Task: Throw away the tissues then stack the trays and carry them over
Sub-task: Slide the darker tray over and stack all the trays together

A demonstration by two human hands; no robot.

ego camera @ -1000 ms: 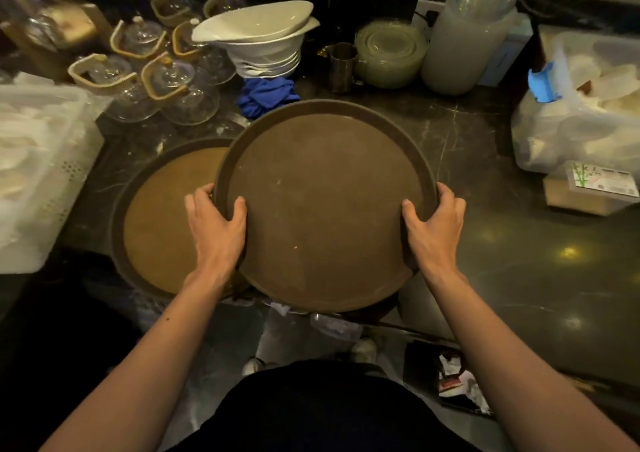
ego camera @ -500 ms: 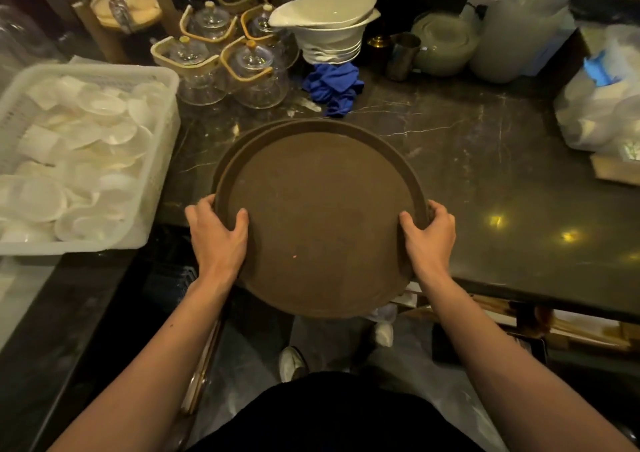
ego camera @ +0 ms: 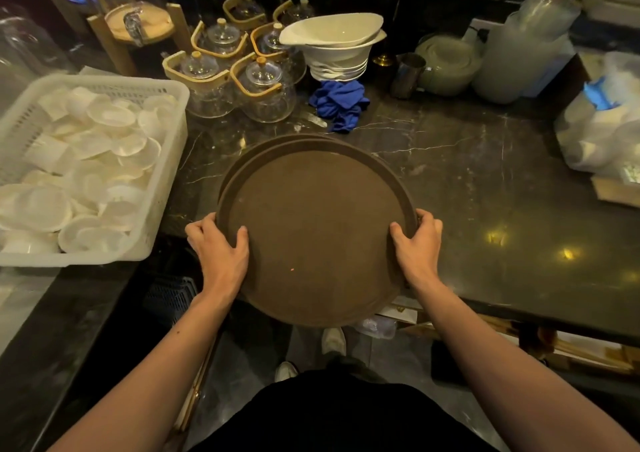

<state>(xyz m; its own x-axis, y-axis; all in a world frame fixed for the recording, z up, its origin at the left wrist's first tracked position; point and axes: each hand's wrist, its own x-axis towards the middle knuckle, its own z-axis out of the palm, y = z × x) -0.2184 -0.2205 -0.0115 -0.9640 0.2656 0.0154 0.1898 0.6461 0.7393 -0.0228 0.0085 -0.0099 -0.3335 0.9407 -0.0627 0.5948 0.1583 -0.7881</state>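
Observation:
Two round brown trays lie stacked, the top tray (ego camera: 315, 230) nearly covering the lower tray (ego camera: 242, 155), whose rim peeks out at the upper left. The stack overhangs the front edge of the dark marble counter (ego camera: 467, 181). My left hand (ego camera: 220, 254) grips the stack's left rim, thumb on the tray surface. At the right rim, my right hand (ego camera: 417, 247) holds the stack the same way. No tissues are visible.
A white basket of small white dishes (ego camera: 162, 188) stands at left. Glass teapots with wooden handles (ego camera: 242, 81), stacked white bowls (ego camera: 337, 50), a blue cloth (ego camera: 341, 103) and a metal cup (ego camera: 407, 74) line the back. Plastic bags (ego camera: 602, 129) sit at right.
The tray I held has moved left over the second tray and now lies stacked on it. The view has shifted left, bringing the white basket into sight.

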